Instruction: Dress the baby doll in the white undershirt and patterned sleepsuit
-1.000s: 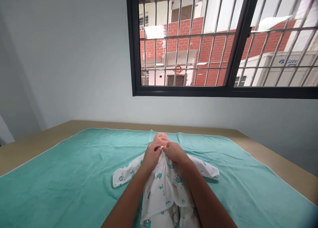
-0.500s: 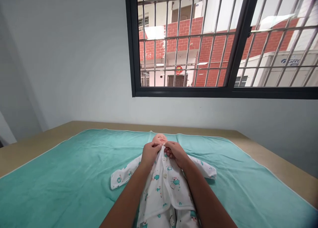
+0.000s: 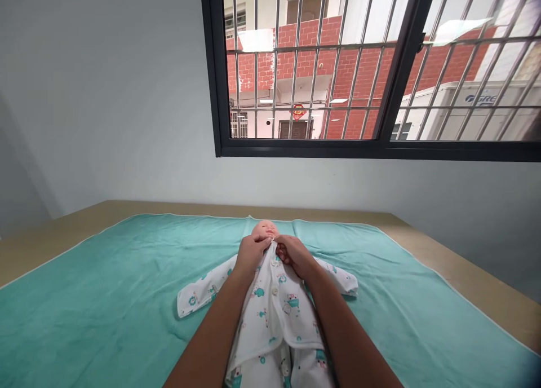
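Note:
A baby doll (image 3: 265,228) lies on its back, dressed in a white baby jacket (image 3: 262,314) with teal animal prints and buttons down the front. My left hand (image 3: 252,252) pinches one side of the jacket's collar just below the doll's chin. On the other side of the opening, my right hand (image 3: 293,255) has its fingers curled on the collar edge, close against the left fingertips. The top fastening between them is mostly hidden by my fingers. Printed trousers (image 3: 310,368) show beneath the jacket hem. Both jacket sleeves stretch out sideways.
A teal blanket (image 3: 127,281) lies under the doll on a wooden table (image 3: 469,269). Behind the table rises a pale wall (image 3: 160,168) with a dark-framed, barred window (image 3: 296,149).
The view has shifted slightly, so everything sits a little further left and higher. Both hands stay at the collar, with only small finger movement.

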Motion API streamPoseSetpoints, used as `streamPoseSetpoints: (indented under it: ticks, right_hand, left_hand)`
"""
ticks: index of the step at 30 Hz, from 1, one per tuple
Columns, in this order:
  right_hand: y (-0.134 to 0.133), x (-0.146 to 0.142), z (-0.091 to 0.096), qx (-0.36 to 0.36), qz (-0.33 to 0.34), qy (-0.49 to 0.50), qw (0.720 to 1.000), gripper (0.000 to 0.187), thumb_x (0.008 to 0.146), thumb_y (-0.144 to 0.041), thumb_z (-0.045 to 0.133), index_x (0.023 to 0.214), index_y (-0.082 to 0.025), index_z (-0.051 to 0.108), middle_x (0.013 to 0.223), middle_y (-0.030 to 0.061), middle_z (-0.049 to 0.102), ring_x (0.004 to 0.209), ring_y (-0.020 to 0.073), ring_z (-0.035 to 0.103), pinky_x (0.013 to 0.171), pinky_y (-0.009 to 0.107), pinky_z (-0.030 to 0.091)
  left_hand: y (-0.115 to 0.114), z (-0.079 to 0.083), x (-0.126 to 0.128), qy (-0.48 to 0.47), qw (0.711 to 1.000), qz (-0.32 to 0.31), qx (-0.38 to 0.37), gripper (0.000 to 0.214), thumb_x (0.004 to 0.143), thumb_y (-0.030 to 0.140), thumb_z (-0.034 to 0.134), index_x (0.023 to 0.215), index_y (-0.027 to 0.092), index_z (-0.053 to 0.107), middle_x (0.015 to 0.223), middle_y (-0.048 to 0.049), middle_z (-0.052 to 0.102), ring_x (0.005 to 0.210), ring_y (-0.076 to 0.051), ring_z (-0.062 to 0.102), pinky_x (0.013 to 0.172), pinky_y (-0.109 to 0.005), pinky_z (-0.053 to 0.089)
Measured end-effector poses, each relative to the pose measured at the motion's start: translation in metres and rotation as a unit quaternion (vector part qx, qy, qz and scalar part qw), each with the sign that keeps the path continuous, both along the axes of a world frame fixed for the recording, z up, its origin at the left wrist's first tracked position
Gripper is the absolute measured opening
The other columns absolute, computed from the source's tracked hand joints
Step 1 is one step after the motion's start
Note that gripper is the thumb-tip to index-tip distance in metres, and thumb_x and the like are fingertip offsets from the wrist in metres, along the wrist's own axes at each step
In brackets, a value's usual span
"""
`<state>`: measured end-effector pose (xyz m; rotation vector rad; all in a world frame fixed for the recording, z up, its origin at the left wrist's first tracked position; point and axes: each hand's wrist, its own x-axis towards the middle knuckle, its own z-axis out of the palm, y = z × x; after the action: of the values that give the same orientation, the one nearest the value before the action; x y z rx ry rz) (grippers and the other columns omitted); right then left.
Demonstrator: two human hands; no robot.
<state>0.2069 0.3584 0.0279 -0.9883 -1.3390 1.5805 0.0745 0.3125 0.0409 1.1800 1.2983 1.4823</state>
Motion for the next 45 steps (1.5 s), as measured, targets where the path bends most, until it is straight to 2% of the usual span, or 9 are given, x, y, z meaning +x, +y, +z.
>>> streamPoseSetpoints:
  ticks: [5, 10, 16, 24, 28, 34, 45]
  right_hand:
    - [0.001, 0.003, 0.000, -0.003, 0.020, -0.012, 1.000, 0.019, 0.072, -0.029, 0.056, 0.058, -0.016, 0.056, 0.054, 0.0002, 0.054, 0.042, 0.0066, 0.041, 0.035, 0.019, 0.025]
    - [-0.001, 0.006, 0.001, -0.001, 0.039, -0.003, 0.999, 0.013, 0.070, -0.026, 0.059, 0.061, -0.016, 0.056, 0.053, -0.0023, 0.052, 0.042, 0.0053, 0.039, 0.037, 0.018, 0.027]
    - [-0.003, 0.007, 0.000, 0.008, 0.053, 0.009, 0.999, 0.017, 0.069, -0.028, 0.067, 0.066, -0.016, 0.056, 0.056, -0.0042, 0.051, 0.043, 0.0036, 0.038, 0.037, 0.016, 0.026]
    - [-0.002, 0.010, -0.003, 0.025, 0.072, 0.013, 0.997, 0.013, 0.069, -0.026, 0.067, 0.072, -0.015, 0.061, 0.058, -0.0039, 0.052, 0.044, 0.0033, 0.039, 0.037, 0.014, 0.028]
    - [-0.003, 0.011, -0.002, 0.032, 0.074, 0.016, 0.997, 0.017, 0.069, -0.029, 0.069, 0.073, -0.015, 0.061, 0.061, -0.0032, 0.054, 0.045, 0.0030, 0.038, 0.037, 0.014, 0.028]
    - [-0.005, 0.010, -0.001, 0.045, 0.064, 0.006, 0.997, 0.027, 0.070, -0.038, 0.074, 0.074, -0.015, 0.061, 0.057, -0.0048, 0.051, 0.043, 0.0027, 0.036, 0.037, 0.014, 0.027]
    - [-0.006, 0.011, 0.001, 0.055, 0.071, 0.005, 0.996, 0.039, 0.067, -0.037, 0.077, 0.098, -0.016, 0.069, 0.055, -0.0072, 0.046, 0.044, 0.0032, 0.034, 0.038, 0.015, 0.027]
  left_hand:
    - [0.002, 0.001, -0.002, -0.006, 1.000, -0.015, -0.013, 0.020, 0.068, 0.025, 0.064, 0.081, 0.014, 0.075, 0.074, -0.0069, 0.074, 0.074, -0.021, 0.066, 0.073, -0.032, 0.049]
    - [-0.001, 0.004, 0.000, 0.017, 1.000, 0.014, -0.009, 0.012, 0.066, 0.022, 0.065, 0.075, 0.015, 0.071, 0.079, -0.0068, 0.074, 0.078, -0.020, 0.065, 0.075, -0.031, 0.047]
    - [-0.002, 0.006, 0.000, 0.046, 0.999, 0.025, -0.009, 0.010, 0.065, 0.024, 0.066, 0.069, 0.015, 0.070, 0.071, -0.0053, 0.072, 0.073, -0.020, 0.063, 0.072, -0.031, 0.045]
    - [-0.001, 0.004, -0.001, 0.051, 0.998, 0.025, -0.008, 0.009, 0.062, 0.025, 0.065, 0.060, 0.016, 0.065, 0.060, -0.0015, 0.066, 0.064, -0.016, 0.058, 0.066, -0.028, 0.043]
    - [0.000, 0.004, -0.001, 0.049, 0.998, 0.032, -0.010, 0.007, 0.061, 0.023, 0.063, 0.057, 0.018, 0.062, 0.057, 0.0006, 0.062, 0.062, -0.015, 0.055, 0.063, -0.027, 0.040]
    - [0.001, 0.005, -0.001, 0.026, 1.000, 0.001, -0.008, 0.002, 0.061, 0.018, 0.060, 0.060, 0.018, 0.058, 0.057, 0.0013, 0.061, 0.061, -0.014, 0.055, 0.062, -0.026, 0.040]
    - [-0.007, 0.012, 0.000, -0.023, 0.999, -0.034, 0.004, 0.010, 0.069, 0.016, 0.054, 0.078, 0.017, 0.057, 0.056, 0.0039, 0.054, 0.054, -0.010, 0.051, 0.056, -0.022, 0.039]
